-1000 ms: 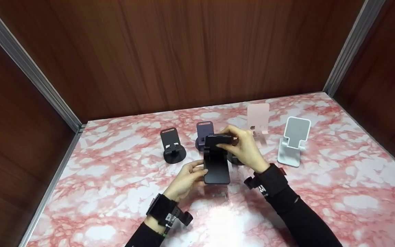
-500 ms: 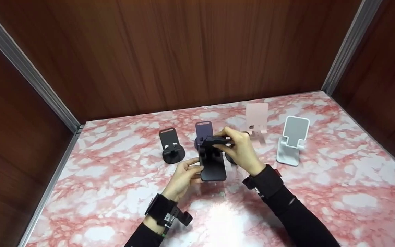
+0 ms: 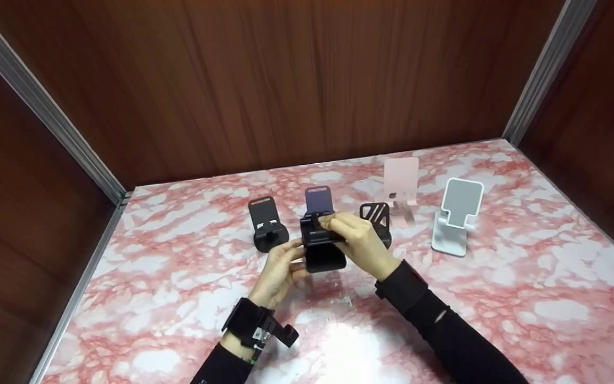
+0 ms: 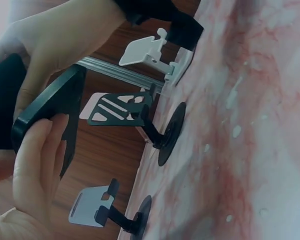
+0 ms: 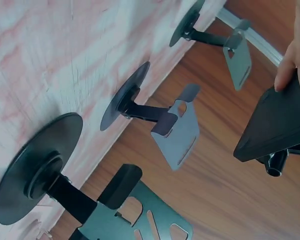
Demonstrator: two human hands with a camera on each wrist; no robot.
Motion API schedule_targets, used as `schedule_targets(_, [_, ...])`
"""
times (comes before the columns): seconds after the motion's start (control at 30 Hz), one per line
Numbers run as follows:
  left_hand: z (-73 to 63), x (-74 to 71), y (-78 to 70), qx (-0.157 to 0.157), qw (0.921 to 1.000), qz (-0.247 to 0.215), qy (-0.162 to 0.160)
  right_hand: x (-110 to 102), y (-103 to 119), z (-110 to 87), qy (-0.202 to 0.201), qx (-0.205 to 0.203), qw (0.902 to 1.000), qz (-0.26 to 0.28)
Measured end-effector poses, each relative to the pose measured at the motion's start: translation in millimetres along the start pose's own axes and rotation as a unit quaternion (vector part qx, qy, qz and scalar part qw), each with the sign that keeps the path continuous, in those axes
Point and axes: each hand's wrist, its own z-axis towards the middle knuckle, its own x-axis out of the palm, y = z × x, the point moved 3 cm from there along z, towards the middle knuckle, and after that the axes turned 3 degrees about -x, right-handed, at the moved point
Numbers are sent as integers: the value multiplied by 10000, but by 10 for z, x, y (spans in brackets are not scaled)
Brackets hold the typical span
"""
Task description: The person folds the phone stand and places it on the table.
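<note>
A black folding phone stand [image 3: 326, 260] is held in both hands above the table. My left hand [image 3: 277, 272] grips its base from the left side; in the left wrist view, fingers [image 4: 34, 157] lie against the underside of the flat base. From above, my right hand [image 3: 363, 245] pinches the stand's upper plate, which is folded down over the base and partly hidden by the fingers. In the right wrist view, the base [image 5: 277, 120] shows edge-on, with a hinge tube beneath.
Behind the hands on the marbled table [image 3: 179, 298] stand a dark grey phone stand [image 3: 263, 213], a purple one [image 3: 318, 198], a black slotted one [image 3: 375, 214], a pink one [image 3: 401, 176] and a white one [image 3: 461, 202]. Wooden panels [image 3: 307, 96] enclose the table.
The upper plate of the black stand has folded down toward its base under my right hand. Both hands and the stand have shifted slightly left, uncovering the slotted stand.
</note>
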Motion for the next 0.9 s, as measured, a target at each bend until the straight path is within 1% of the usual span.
schedule_targets(0.13, [-20, 19, -16, 39, 9997, 151, 168, 15, -4, -16, -19, -83, 10000, -36])
schedule_targets(0.3, [-59, 45, -45, 99, 9968, 466, 638, 42, -5, -34, 62, -272, 9995, -113])
schedule_targets(0.4, [-68, 48, -68, 51, 9949, 457, 894, 50, -9, -44, 26, -273, 9996, -122])
schedule_targets(0.47, [-71, 40, -84, 24, 9939, 512, 971, 51, -7, -49, -17, -249, 9996, -134])
schedule_targets(0.53, [-69, 37, -100, 2, 9940, 562, 936, 51, 0, -40, -16, -189, 9997, -132])
schedule_targets(0.63, [-55, 25, -114, 43, 9945, 685, 790, 26, 7, -3, 127, -43, 9999, -37])
schedule_targets(0.7, [-45, 11, -122, 89, 9952, 714, 669, -5, -7, 28, 284, 147, 9991, 279])
schedule_targets(0.77, [-37, -18, -129, 162, 9956, 753, 540, -44, -32, 53, 467, 322, 9963, 646])
schedule_targets(0.83, [-31, -50, -138, 212, 9961, 759, 403, -78, -66, 66, 647, 527, 9911, 1041])
schedule_targets(0.9, [-31, -76, -148, 238, 9965, 749, 268, -112, -94, 67, 842, 771, 9851, 1286])
